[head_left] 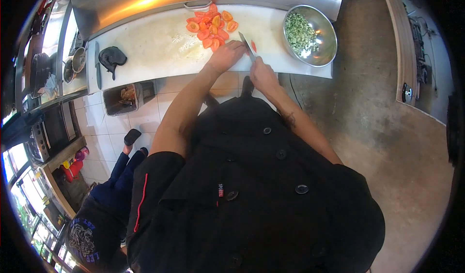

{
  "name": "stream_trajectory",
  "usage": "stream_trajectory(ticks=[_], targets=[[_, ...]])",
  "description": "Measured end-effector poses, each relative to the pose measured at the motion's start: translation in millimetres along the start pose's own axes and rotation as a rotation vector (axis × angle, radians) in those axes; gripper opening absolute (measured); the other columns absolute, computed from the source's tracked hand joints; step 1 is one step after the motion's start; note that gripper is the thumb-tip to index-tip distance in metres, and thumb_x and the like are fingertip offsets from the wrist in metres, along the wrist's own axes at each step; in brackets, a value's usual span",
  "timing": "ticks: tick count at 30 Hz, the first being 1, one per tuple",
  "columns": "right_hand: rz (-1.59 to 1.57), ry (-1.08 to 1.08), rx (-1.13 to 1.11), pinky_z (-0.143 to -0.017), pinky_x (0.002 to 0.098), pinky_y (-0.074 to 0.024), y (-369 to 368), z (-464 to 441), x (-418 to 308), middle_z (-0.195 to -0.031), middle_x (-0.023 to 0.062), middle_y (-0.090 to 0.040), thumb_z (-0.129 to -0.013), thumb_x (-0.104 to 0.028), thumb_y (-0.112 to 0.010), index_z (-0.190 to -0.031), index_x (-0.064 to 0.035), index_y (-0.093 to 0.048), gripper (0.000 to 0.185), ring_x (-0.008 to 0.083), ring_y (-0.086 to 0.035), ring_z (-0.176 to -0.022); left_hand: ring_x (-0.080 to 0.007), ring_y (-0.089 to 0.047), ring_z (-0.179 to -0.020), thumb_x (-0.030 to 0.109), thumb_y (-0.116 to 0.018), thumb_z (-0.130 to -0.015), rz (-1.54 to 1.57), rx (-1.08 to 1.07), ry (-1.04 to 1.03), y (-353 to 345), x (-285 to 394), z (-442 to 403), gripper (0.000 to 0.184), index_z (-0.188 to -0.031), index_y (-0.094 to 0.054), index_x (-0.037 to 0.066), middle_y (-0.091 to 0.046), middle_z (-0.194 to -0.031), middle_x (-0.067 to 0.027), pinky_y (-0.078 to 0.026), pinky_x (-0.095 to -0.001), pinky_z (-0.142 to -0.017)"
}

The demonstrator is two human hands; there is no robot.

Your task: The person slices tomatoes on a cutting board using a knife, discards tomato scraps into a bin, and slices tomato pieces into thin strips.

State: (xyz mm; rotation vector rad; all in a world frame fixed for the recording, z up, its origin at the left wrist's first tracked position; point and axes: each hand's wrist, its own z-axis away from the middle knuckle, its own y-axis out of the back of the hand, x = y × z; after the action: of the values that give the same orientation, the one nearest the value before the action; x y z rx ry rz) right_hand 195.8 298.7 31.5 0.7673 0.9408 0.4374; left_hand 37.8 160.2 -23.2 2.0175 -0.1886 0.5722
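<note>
My right hand (263, 73) is wrapped around the handle of a kitchen knife (247, 45), its blade angled up and left over the white cutting board (150, 43). Close to the blade's left side, my left hand (229, 55) rests low on the board with its fingers curled together. Whatever those fingers press on is hidden under them. A small red tomato piece (254, 46) lies just right of the blade. Beyond my left hand, a pile of cut tomatoes (211, 25) is spread on the board, several with their cut faces up.
A steel bowl (331, 50) of chopped green and white vegetable stands at the board's right end. On the left lie a black crumpled item (112, 56) and another knife (98, 67). Below the counter sits a bin (112, 109). Another person (97, 215) is at lower left.
</note>
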Motion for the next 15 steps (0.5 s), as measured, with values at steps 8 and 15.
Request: stream_trajectory(ticks=[8, 15], targets=[[0.033, -0.046, -0.048, -0.089, 0.0677, -0.0536, 4.8, -7.1, 2.6, -0.101, 0.0383, -0.073, -0.111, -0.025, -0.05, -0.12, 0.0029, -0.057, 0.029, 0.0592, -0.07, -0.099, -0.0268, -0.072, -0.109, 0.011, -0.064, -0.094, -0.006, -0.031, 0.04, 2.4, 1.3, -1.3, 0.017, -0.108, -0.074, 0.011, -0.072, -0.115, -0.0056, -0.062, -0.0397, -0.09], [0.055, 0.054, -0.034, -0.088, 0.0679, -0.052, 13.3, -14.3, 19.0, -0.097, 0.0375, -0.072, -0.111, -0.027, -0.05, -0.113, 0.0021, -0.058, 0.03, 0.0596, -0.069, -0.096, -0.0304, -0.071, -0.108, 0.013, -0.064, -0.099, -0.017, -0.065, 0.047, 2.3, 3.2, 2.7, 0.016, -0.112, -0.072, 0.007, -0.072, -0.117, -0.0092, -0.06, -0.0428, -0.09]])
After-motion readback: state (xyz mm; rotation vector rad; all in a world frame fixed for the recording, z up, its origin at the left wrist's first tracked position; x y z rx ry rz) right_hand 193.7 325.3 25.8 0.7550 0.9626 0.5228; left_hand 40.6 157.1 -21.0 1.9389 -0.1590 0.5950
